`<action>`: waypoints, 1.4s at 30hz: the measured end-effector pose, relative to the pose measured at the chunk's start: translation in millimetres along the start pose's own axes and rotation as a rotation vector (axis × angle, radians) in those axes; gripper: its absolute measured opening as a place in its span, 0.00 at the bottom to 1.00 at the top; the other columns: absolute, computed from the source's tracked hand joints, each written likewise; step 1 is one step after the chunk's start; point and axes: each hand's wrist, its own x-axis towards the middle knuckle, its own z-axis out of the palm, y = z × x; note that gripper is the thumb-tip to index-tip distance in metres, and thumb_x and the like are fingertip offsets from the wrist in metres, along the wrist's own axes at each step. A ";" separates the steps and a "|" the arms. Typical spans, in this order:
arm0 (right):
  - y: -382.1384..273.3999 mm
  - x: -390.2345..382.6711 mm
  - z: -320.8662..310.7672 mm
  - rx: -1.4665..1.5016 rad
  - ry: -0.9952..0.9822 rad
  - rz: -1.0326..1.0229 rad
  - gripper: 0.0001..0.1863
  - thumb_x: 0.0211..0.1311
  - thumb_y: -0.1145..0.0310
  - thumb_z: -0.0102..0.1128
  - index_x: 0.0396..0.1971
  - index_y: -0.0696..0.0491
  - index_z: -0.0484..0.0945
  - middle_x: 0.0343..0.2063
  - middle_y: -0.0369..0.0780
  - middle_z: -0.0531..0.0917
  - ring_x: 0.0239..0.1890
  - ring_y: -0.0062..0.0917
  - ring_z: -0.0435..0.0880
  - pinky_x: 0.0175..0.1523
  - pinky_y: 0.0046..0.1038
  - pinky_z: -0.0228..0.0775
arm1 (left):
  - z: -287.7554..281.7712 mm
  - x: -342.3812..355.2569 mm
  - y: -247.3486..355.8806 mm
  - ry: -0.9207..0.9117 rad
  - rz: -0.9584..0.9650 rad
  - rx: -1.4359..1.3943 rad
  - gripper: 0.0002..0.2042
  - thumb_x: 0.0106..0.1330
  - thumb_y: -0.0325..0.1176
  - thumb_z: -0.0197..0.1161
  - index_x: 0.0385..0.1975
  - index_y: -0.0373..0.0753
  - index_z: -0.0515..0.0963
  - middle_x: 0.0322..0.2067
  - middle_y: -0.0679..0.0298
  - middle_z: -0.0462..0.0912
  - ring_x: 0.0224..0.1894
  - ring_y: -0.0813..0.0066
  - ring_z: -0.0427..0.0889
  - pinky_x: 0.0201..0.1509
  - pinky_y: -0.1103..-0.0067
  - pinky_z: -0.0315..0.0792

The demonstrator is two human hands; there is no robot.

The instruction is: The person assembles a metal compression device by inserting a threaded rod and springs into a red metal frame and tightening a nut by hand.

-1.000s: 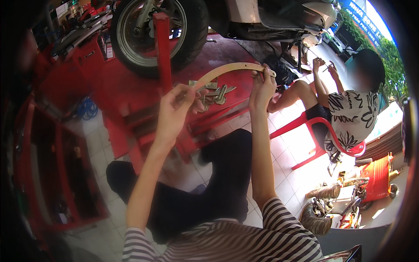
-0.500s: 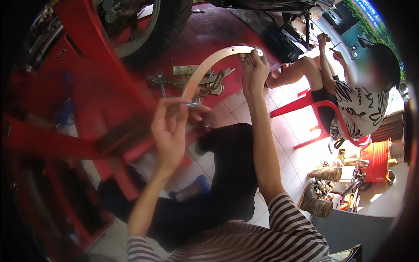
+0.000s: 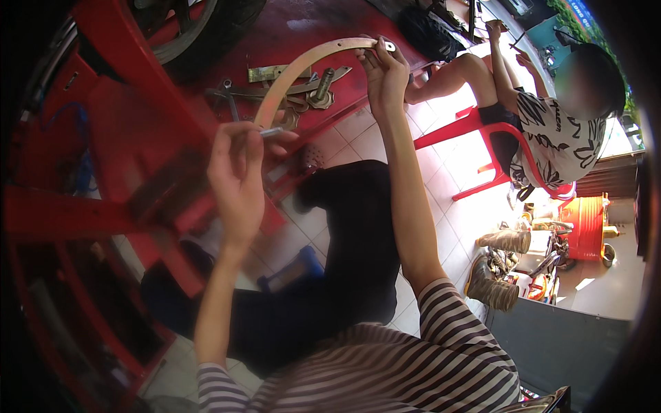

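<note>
A curved, pale gold metal strip point(image 3: 296, 67) arches between my two hands, with small holes near its far end. My right hand point(image 3: 387, 79) pinches that far end between thumb and fingers. At the near end is my left hand point(image 3: 236, 175), its fingers closed round the strip. A short silvery rod point(image 3: 272, 131) sticks out by the left thumb; whether it is fixed to the strip I cannot tell. Beyond the strip, a large threaded bolt point(image 3: 323, 88), a wrench point(image 3: 230, 100) and flat metal pieces point(image 3: 272, 72) lie on a red platform point(image 3: 303, 26).
A motorcycle wheel point(image 3: 206, 51) stands at the back left, beside red metal framework point(image 3: 117, 103). To the right, another person point(image 3: 564, 141) sits on a red plastic chair point(image 3: 475, 131). Boots point(image 3: 494, 289) and a red-orange drum point(image 3: 585, 227) are at the lower right. A blue object point(image 3: 296, 268) lies below my left forearm.
The whole view has shifted, so my hands, the strip and the surroundings sit higher and further left. Both hands keep their hold on the strip.
</note>
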 end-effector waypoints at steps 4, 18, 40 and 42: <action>-0.3 1.9 -4.6 -0.005 0.014 -0.023 0.13 0.69 0.71 0.50 0.44 0.65 0.65 0.42 0.54 0.80 0.35 0.36 0.84 0.42 0.30 0.76 | 11.9 18.2 0.1 0.052 0.007 0.005 0.11 0.76 0.38 0.46 0.42 0.36 0.67 0.44 0.49 0.80 0.41 0.73 0.81 0.47 0.78 0.71; -4.9 -17.4 -40.1 -0.145 0.068 0.101 0.15 0.66 0.74 0.53 0.45 0.70 0.64 0.42 0.55 0.79 0.42 0.35 0.84 0.53 0.29 0.75 | 4.9 18.6 -15.2 0.122 -0.156 -0.148 0.07 0.76 0.34 0.45 0.41 0.39 0.68 0.51 0.51 0.77 0.48 0.72 0.79 0.54 0.77 0.71; 42.6 -16.4 -59.4 -1.167 -0.260 -0.125 0.09 0.58 0.70 0.64 0.36 0.57 0.76 0.34 0.43 0.85 0.41 0.34 0.85 0.45 0.33 0.77 | -3.7 -2.3 -13.0 0.125 -0.483 -0.465 0.07 0.72 0.34 0.55 0.42 0.37 0.73 0.34 0.67 0.75 0.32 0.80 0.73 0.37 0.79 0.70; 36.6 -19.6 -51.2 -1.239 -0.248 -0.136 0.09 0.57 0.69 0.64 0.36 0.55 0.77 0.34 0.43 0.85 0.39 0.36 0.85 0.48 0.36 0.75 | -6.6 -2.6 -15.4 0.152 -0.505 -0.508 0.08 0.72 0.34 0.55 0.42 0.37 0.73 0.33 0.68 0.74 0.31 0.80 0.72 0.37 0.79 0.69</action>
